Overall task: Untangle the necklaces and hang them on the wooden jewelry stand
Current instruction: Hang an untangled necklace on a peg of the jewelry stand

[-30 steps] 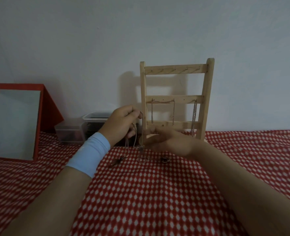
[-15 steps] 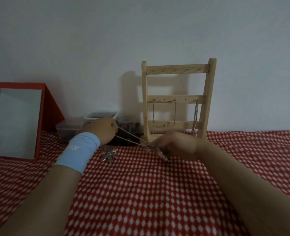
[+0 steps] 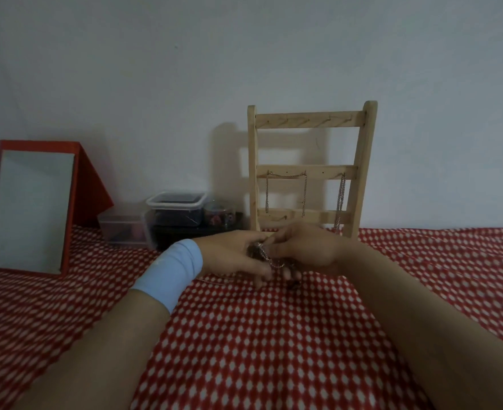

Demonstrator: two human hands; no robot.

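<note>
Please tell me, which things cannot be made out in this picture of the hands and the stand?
All in the head view.
Chain between the left hand and right hand: the hands cover most of it; number of necklaces and knots unclear.
Wooden stand: base hidden behind both hands.
Right hanging chain: lower end covered by the right hand.
Plastic boxes: contents too dark and small.

hands: two, left hand (image 3: 229,255) and right hand (image 3: 309,250)
wooden jewelry stand (image 3: 362,161): one
chains hung on it: two, looped chain (image 3: 285,175) and straight chain (image 3: 340,199)
necklace tangle (image 3: 263,253): one
clear plastic boxes: two, lidded box (image 3: 176,202) and low box (image 3: 123,229)
red-framed mirror (image 3: 31,208): one
blue wristband (image 3: 170,273): one
</note>
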